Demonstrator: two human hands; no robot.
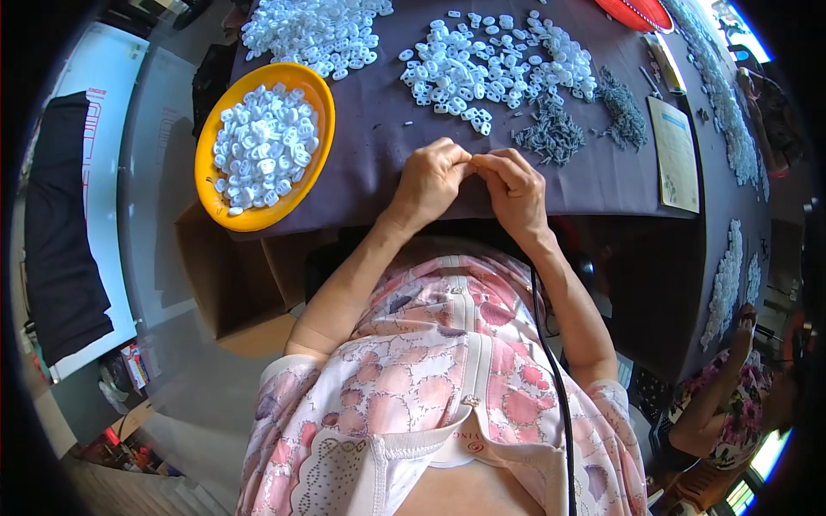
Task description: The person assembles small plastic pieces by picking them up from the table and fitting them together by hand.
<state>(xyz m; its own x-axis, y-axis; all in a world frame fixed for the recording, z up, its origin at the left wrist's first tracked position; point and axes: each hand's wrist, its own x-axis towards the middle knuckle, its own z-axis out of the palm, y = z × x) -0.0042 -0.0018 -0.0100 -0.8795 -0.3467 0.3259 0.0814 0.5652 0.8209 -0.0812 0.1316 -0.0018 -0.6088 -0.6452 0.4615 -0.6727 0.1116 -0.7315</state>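
My left hand (429, 179) and my right hand (516, 187) meet just above the table's near edge. Both are closed in a pinch, fingertips pressed against each other. Whatever they grip, if anything, is hidden or too small to name. Beyond them lies a loose heap of small white plastic pieces with holes (460, 73). To the right of that heap are a pile of small dark grey slender pieces (551, 133) and a second grey pile (623, 110). At the left edge of the table stands a yellow oval bowl (206, 185) holding many similar white pieces.
More white pieces (318, 34) lie at the far left, others (727, 112) along the right. A booklet (674, 155) rests near the right corner; a red basket (637, 12) stands far right. Below the table's left side is an open cardboard box (228, 275). A co-worker (723, 404) sits at right.
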